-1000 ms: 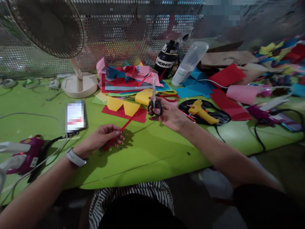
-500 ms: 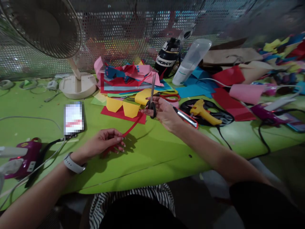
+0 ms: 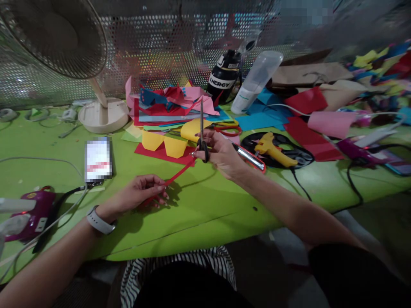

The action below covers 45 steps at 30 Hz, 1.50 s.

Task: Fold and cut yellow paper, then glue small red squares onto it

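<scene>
Two hands are working: we see the left hand [image 3: 146,190] clamped by its fingertips on a red strip [image 3: 179,172], the right hand [image 3: 224,157] closed around black-handled scissors [image 3: 201,122]. From the left grip, the strip's long axis slants away and rightward, up to the right fingertips; we can't tell if they pinch its far end. Scissor blades look together, pointing away from us, across the strip's line, not along it. Just beyond lies the yellow cutout [image 3: 176,146], over a red sheet [image 3: 143,149], nearer the right hand.
</scene>
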Motion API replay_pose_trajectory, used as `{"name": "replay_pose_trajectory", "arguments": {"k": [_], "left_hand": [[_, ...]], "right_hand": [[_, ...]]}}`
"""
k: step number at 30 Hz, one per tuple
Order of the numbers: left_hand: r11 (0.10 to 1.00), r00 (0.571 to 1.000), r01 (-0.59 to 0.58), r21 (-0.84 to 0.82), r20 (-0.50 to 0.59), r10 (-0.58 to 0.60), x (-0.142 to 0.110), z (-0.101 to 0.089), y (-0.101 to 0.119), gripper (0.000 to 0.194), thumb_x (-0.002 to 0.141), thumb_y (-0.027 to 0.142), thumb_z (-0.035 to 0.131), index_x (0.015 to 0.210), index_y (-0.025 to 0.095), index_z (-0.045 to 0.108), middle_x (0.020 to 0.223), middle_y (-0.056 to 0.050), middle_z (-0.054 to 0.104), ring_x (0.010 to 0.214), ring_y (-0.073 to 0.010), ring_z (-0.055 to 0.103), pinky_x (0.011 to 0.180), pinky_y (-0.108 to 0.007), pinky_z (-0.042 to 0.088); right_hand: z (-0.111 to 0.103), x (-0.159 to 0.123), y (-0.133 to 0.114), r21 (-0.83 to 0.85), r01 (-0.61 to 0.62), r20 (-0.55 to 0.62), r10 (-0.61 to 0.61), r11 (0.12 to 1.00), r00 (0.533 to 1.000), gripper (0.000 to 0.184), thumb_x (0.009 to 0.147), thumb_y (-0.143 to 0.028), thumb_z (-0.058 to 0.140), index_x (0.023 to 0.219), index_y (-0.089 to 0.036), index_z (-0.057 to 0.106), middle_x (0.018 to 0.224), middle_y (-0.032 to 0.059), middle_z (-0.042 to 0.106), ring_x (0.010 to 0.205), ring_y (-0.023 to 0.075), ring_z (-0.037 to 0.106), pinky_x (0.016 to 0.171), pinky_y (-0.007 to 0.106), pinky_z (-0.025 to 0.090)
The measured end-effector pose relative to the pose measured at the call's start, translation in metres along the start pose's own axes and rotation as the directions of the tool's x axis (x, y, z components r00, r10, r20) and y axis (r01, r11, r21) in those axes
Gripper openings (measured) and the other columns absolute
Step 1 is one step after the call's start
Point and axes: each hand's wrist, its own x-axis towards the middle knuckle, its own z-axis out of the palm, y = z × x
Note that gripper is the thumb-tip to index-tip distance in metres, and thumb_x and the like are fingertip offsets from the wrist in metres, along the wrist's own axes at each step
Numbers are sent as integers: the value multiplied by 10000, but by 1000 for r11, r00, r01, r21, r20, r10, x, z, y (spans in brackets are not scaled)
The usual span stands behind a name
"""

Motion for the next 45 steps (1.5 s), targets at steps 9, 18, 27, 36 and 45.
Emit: {"name": "replay_pose_trajectory", "arguments": {"k": [9, 18, 27, 36, 45], "left_hand": [[992, 998, 57, 114, -3, -57, -2, 13, 26, 356, 839, 448, 689, 1026, 157, 604, 945, -81, 734, 771, -173, 721, 634, -255, 530], [989, 993, -94, 111, -58, 101, 28, 34, 15, 112, 927, 237, 583, 861, 148, 569, 625, 15, 653, 552, -92, 637, 599, -227, 501], [978, 988, -58, -200, -150, 28, 17, 16, -2, 222, 851, 321, 716, 906, 140, 599, 862, -52, 711, 723, -129, 693, 554, -198, 517], [921, 995, -40, -388, -105, -1, 9, 11, -2, 454, 883, 198, 686, 1315, 146, 555, 909, -73, 755, 798, -137, 723, 652, -214, 570], [938, 998, -48, -343, -62, 28, 9, 13, -7, 522, 882, 269, 693, 1359, 140, 529, 863, -72, 747, 755, -144, 713, 659, -244, 563]], "right_hand": [[12, -7, 1, -41, -12, 6, 12, 999, 1000, 603, 535, -287, 881, 1028, -246, 536, 803, -48, 565, 707, 131, 610, 698, 312, 557], [19, -17, 4, -84, -25, 47, 29, 996, 998, 570, 542, -286, 896, 1002, -229, 564, 799, -34, 589, 778, 150, 631, 790, 334, 576], [-10, -25, -16, -201, -453, 310, 495, 869, 812, 503, 624, -449, 864, 941, -157, 604, 721, -9, 646, 550, 101, 629, 550, 250, 541], [-10, -37, -14, -272, -579, 353, 640, 768, 682, 526, 643, -478, 850, 968, -159, 586, 730, -14, 629, 526, 91, 618, 511, 227, 486], [-7, -43, -5, -273, -613, 408, 666, 741, 624, 528, 633, -447, 863, 971, -173, 563, 733, -38, 591, 545, 86, 610, 571, 248, 538]]}}
